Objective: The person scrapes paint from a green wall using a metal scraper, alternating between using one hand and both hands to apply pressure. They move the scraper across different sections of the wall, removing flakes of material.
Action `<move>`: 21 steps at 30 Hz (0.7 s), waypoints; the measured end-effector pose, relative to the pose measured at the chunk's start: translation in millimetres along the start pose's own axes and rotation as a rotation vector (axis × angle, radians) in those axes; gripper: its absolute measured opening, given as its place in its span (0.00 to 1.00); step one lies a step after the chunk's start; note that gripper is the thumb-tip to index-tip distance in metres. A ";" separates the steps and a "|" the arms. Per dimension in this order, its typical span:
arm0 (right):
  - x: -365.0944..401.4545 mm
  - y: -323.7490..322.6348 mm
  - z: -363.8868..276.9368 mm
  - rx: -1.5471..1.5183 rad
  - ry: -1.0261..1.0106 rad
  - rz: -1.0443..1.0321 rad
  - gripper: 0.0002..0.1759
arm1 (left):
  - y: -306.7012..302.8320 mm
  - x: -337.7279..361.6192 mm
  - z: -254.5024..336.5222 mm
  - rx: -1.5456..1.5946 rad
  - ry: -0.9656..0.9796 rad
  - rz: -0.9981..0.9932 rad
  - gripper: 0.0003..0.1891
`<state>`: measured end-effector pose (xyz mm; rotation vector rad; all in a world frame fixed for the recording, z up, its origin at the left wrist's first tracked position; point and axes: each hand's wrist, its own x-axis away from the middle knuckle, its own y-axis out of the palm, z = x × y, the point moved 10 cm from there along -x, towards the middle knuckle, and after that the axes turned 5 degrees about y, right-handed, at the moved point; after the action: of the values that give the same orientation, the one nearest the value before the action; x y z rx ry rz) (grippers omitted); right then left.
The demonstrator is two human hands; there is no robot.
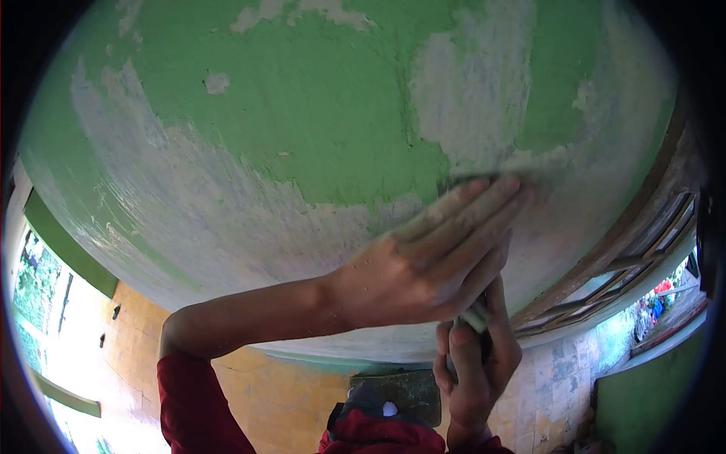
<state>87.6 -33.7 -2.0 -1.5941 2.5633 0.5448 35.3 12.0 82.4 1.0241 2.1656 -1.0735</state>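
Note:
My right hand [478, 371] is wrapped round the handle of a scraper [476, 316], its grip partly hidden by the fingers. My left hand [431, 261] reaches across from the left, fingers stretched out and lying flat over the tool, pressing it toward the wall. Beyond those fingertips a dark edge shows against the surface, slightly blurred; most of the blade is covered by the hand. The wall [302, 113] carries green paint, with large patches of bare, whitish-grey surface around and below the hands. Where the left thumb lies cannot be seen.
To the right is a brown wooden window frame [605, 276] with openings. Below, a dark mat or board [412, 393] lies on the yellowish tiled floor [265, 386]. Bright openings with a green ledge [68, 246] are at the left. A green panel [643, 401] stands at lower right.

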 end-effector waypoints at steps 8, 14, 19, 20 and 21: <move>10.8 -2.4 -7.3 0.096 -0.012 0.053 0.35 | -6.3 -2.2 -1.7 0.064 0.003 0.023 0.09; 13.3 -5.9 -1.1 0.170 -0.033 0.134 0.36 | -6.7 1.3 2.2 0.091 0.022 0.055 0.09; 12.2 -8.9 3.3 0.132 -0.050 0.098 0.34 | -1.5 3.6 5.5 0.092 0.003 0.082 0.07; 9.6 -9.1 6.8 0.068 -0.024 0.086 0.34 | -1.3 2.7 5.5 0.095 0.009 0.062 0.07; 6.3 -7.6 8.8 0.004 -0.002 0.071 0.34 | -1.1 1.7 4.2 0.096 0.016 0.043 0.07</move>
<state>90.3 -39.2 -13.8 -1.5051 2.6270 0.5465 33.9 8.8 79.3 1.1208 2.1125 -1.1621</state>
